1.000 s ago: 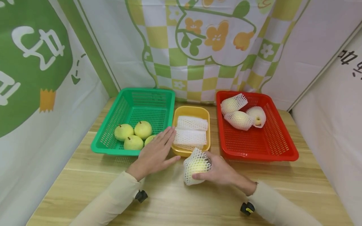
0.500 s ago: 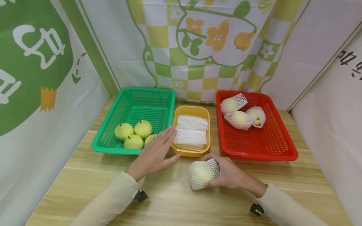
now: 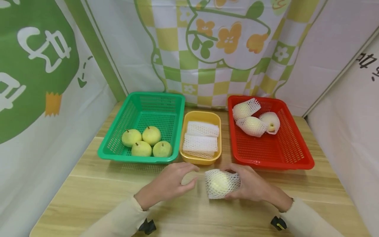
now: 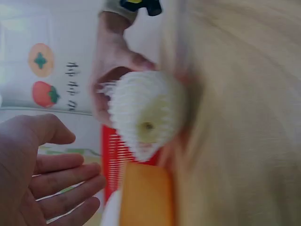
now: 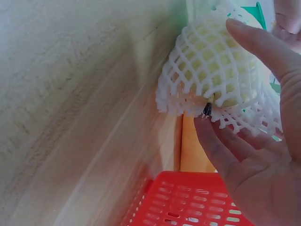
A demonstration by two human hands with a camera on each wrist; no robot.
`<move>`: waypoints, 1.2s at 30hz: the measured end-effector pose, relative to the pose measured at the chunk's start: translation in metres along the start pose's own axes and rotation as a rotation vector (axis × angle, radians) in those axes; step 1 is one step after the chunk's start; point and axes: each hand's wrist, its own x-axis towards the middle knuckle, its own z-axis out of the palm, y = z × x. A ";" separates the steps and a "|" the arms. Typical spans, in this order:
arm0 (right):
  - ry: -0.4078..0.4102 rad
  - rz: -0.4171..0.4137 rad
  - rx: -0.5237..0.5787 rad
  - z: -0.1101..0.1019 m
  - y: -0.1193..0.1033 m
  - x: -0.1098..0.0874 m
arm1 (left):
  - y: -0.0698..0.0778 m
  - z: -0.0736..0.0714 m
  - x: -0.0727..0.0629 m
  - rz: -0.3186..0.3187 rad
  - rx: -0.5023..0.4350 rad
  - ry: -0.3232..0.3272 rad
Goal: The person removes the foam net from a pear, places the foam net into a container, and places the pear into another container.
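A yellow-green pear in a white foam net is in front of the yellow tray. My right hand grips it from the right, with fingers and thumb around the net. In the right wrist view the pear's dark stem pokes out by the net's open end. My left hand is a little left of the pear, apart from it. Its thumb and fingers are spread in a loose curve and hold nothing; the left wrist view shows the same left hand beside the netted pear.
The green basket at left holds several bare pears. Folded foam nets lie in the yellow tray in the middle. At right, the red basket holds three netted pears. Printed curtains hang behind.
My right hand has moved right with the netted pear and turned it. The left hand has come off the green basket's edge toward the pear, its fingers now more bent.
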 end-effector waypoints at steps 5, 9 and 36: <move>0.033 0.020 -0.071 0.000 -0.001 -0.004 | -0.008 0.024 0.003 -0.035 -0.039 -0.108; 0.044 0.019 -0.138 0.003 0.000 -0.004 | -0.012 0.038 0.008 0.019 -0.089 -0.138; 0.011 -0.022 -0.082 0.012 -0.002 0.003 | 0.002 0.071 0.042 -0.087 -0.190 -0.283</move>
